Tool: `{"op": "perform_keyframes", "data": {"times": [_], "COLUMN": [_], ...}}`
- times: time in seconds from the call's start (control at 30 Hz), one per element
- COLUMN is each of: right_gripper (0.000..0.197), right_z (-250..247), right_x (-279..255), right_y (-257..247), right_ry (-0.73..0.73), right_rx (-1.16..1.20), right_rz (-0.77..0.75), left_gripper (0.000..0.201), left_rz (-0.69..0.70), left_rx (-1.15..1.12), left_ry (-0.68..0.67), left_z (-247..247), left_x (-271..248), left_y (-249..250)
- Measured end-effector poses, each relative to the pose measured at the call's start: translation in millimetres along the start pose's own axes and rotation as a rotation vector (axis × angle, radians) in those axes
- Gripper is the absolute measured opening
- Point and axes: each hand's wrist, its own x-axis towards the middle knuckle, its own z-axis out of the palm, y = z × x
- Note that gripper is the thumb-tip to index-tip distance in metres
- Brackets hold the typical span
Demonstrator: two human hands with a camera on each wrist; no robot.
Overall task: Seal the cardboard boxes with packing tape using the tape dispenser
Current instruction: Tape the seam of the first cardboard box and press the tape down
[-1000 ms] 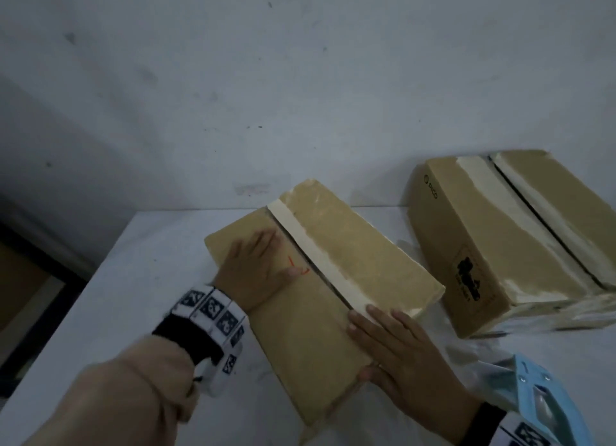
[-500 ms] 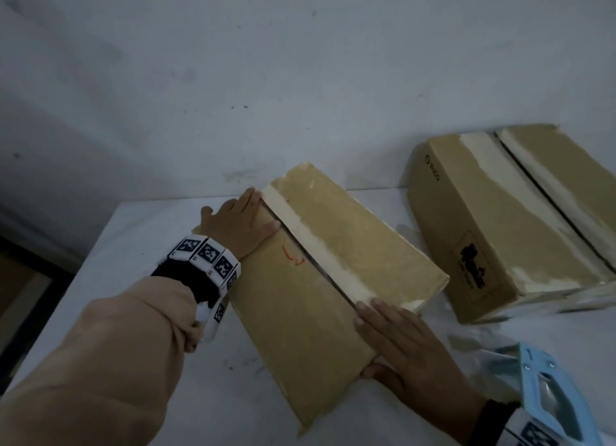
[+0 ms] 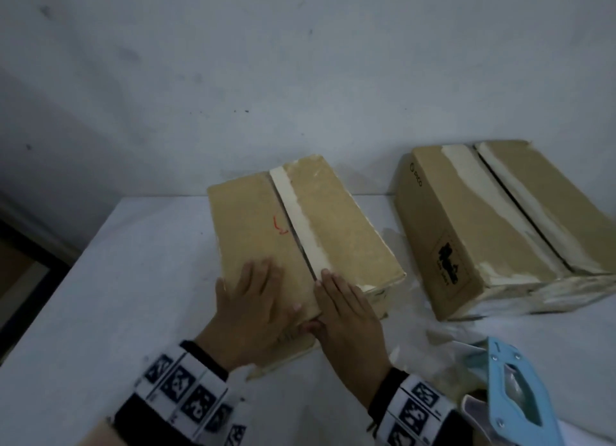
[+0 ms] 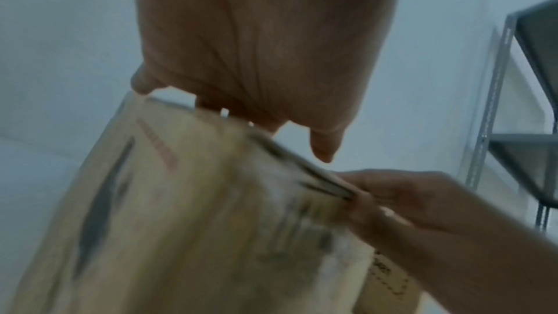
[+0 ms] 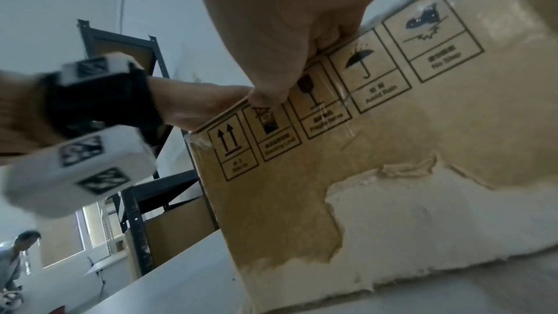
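While both hands lie on its near end, the smaller cardboard box (image 3: 266,232) sits at the centre of the white table (image 3: 116,279), a flat rectangular carton of matte tan board with its two top flaps closed. Left hand (image 3: 253,309), at 7 o'clock from the box centre, rests palm-down on the left flap, fingers straight and slightly spread, gripping nothing. A dark seam runs lengthwise between the flaps, with a small red mark just left of it. A pale torn paper strip (image 3: 300,222) borders the seam on the right flap. Right hand (image 3: 346,325), at 5 o'clock, lies flat on the right flap, fingers straight and together; the right wrist view shows its thumb (image 5: 268,94) at the box's top edge, above printed handling symbols and ragged, peeled white patches. Contents hidden. At 3 o'clock stands the larger cardboard box (image 3: 500,229), apart from the first, flaps shut, edged with similar pale torn strips. At 4 o'clock lies the light-blue plastic tape dispenser (image 3: 513,395), untouched, beside the right wrist.
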Motion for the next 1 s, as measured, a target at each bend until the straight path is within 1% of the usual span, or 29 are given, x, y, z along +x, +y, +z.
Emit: {"op": "perform_keyframes", "data": {"times": [0.03,0.1,0.13,0.17,0.23,0.27,0.3,0.37,0.4,0.47,0.53,0.6,0.7,0.73,0.77,0.87,1.0], "right_gripper": [0.059,0.048,0.043,0.038,0.035,0.035,0.036,0.041,0.044,0.051,0.057,0.055,0.052,0.051,0.051,0.051,0.052], "right_z": [1.2,-0.2,-2.6,-5.9,-14.0,-18.3,-22.0,-27.3,-28.3,-26.4,-21.4,-21.9,-26.6,-27.8,-28.5,-29.6,-32.1], "right_x": [1.7,-1.1,-6.1,-11.7,-21.3,-23.5,-23.3,-16.1,-10.5,-2.2,-2.0,-5.6,-18.7,-23.2,-27.2,-28.7,-24.0], "right_y": [0.4,6.0,10.5,16.1,28.7,35.0,41.8,55.1,60.9,67.6,68.2,61.8,51.6,48.3,45.5,41.4,42.8], "right_ry": [0.03,0.085,0.084,0.073,0.061,0.074,0.1,0.11,0.075,-0.052,-0.165,-0.206,-0.184,-0.18,-0.181,-0.195,-0.216], "right_rx": [0.029,0.085,0.101,0.102,0.103,0.121,0.134,0.126,0.105,0.046,-0.008,-0.039,-0.064,-0.069,-0.071,-0.068,-0.046], "right_rz": [-0.013,-0.097,-0.154,-0.207,-0.279,-0.286,-0.275,-0.197,-0.144,-0.042,0.005,0.036,0.107,0.123,0.135,0.159,0.159], "left_gripper": [0.117,0.08,0.069,0.065,0.066,0.068,0.069,0.076,0.084,0.103,0.112,0.114,0.117,0.116,0.112,0.1,0.101], "left_rz": [-0.007,-0.053,-0.044,-0.031,-0.011,-0.009,-0.012,-0.003,0.01,0.05,0.063,0.065,0.038,0.014,-0.011,0.014,0.064], "left_rx": [0.039,0.008,0.004,-0.008,-0.028,-0.029,-0.032,-0.015,-0.011,-0.016,-0.023,-0.006,0.015,0.062,0.072,0.081,0.076], "left_ry": [0.064,0.147,0.183,0.203,0.237,0.252,0.26,0.274,0.271,0.24,0.212,0.208,0.163,0.162,0.188,0.217,0.251], "left_z": [7.5,20.7,22.9,23.9,21.3,21.3,21.6,20.0,18.6,17.9,15.3,13.2,7.3,6.1,6.9,13.7,13.8], "left_x": [-3.6,-6.5,-7.5,-6.7,-5.1,-3.6,-1.4,1.8,4.1,11.2,13.9,14.5,12.3,10.4,9.2,14.1,24.9], "left_y": [3.1,5.9,6.3,6.3,6.1,4.6,2.1,-2.8,-5.1,-11.6,-15.1,-15.0,-0.4,6.8,13.1,20.8,16.5]}}
